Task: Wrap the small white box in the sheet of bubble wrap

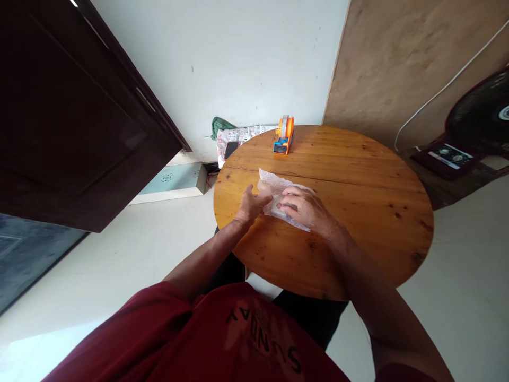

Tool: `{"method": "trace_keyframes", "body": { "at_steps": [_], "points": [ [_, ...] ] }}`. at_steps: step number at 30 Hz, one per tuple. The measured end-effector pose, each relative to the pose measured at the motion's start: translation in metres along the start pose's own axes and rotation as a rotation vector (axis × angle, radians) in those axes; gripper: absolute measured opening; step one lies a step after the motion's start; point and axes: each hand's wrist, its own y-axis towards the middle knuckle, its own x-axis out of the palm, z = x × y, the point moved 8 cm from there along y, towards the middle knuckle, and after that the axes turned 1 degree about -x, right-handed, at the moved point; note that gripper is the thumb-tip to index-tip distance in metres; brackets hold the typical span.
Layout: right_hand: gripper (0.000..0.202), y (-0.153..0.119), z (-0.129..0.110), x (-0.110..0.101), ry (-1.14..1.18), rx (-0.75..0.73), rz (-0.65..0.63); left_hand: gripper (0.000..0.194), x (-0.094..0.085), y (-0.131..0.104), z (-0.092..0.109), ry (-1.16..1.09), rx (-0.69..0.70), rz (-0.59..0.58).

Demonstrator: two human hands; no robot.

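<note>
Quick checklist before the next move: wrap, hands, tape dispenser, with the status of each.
1. Clear plastic wrap on the wooden table: ok.
2. Left hand at the wrap's left end: ok.
3. Right hand over the wrap's right part: ok.
4. Wrap smooth: not ok, it looks crinkled.
5. Tape dispenser apart from the wrap: ok, it stands on the table beyond it.
6. Anything enclosed in the wrap: cannot tell, the hands cover part of it.

bubble wrap (276, 185) on the table (366, 196), tape dispenser (283, 137) behind it, door (75, 111) far left, fan (477, 116) far right
</note>
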Motion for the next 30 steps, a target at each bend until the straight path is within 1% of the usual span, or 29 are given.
{"method": "trace_keyframes", "body": {
  "at_steps": [2, 5, 6, 8, 11, 13, 17, 19, 21, 23, 25, 28, 30],
  "points": [
    [0.021, 0.000, 0.000, 0.000, 0.004, 0.000, -0.002, 0.071, 0.001, -0.005, 0.002, -0.062, -0.047, 0.013],
    [0.021, 0.000, 0.000, 0.000, 0.005, 0.007, -0.003, 0.031, 0.006, -0.011, 0.007, -0.150, -0.058, -0.039],
    [0.021, 0.000, 0.000, 0.000, 0.006, 0.007, -0.004, 0.021, 0.008, -0.011, 0.008, -0.167, -0.056, -0.058],
    [0.020, 0.000, -0.001, 0.001, 0.010, 0.006, -0.008, 0.014, 0.009, -0.009, 0.009, -0.173, -0.027, -0.055],
    [0.019, 0.000, -0.001, 0.002, 0.018, -0.008, -0.020, 0.015, 0.009, -0.007, 0.015, -0.124, 0.105, -0.019],
    [0.019, 0.000, -0.001, 0.002, 0.011, -0.017, -0.020, 0.020, 0.014, -0.008, 0.022, -0.034, 0.216, -0.034],
    [0.017, 0.000, 0.003, 0.004, -0.018, -0.011, -0.031, 0.025, 0.020, -0.019, 0.036, 0.216, 0.352, -0.081],
    [0.017, -0.001, 0.005, 0.005, -0.016, -0.005, -0.049, 0.019, 0.021, -0.027, 0.046, 0.321, 0.443, -0.146],
    [0.017, -0.001, 0.007, 0.006, -0.002, 0.001, -0.060, 0.014, 0.024, -0.034, 0.054, 0.373, 0.524, -0.261],
    [0.016, -0.001, 0.007, 0.005, 0.019, 0.005, -0.067, 0.015, 0.026, -0.038, 0.058, 0.368, 0.549, -0.374],
    [0.015, -0.001, 0.007, 0.003, 0.039, 0.004, -0.071, 0.020, 0.027, -0.039, 0.059, 0.360, 0.540, -0.432],
    [0.013, 0.000, 0.007, 0.000, 0.054, 0.018, -0.059, 0.029, 0.029, -0.039, 0.059, 0.409, 0.561, -0.414],
    [0.010, 0.000, 0.011, -0.002, 0.055, 0.069, -0.043, 0.034, 0.029, -0.040, 0.059, 0.436, 0.592, -0.384]
  ]
}}
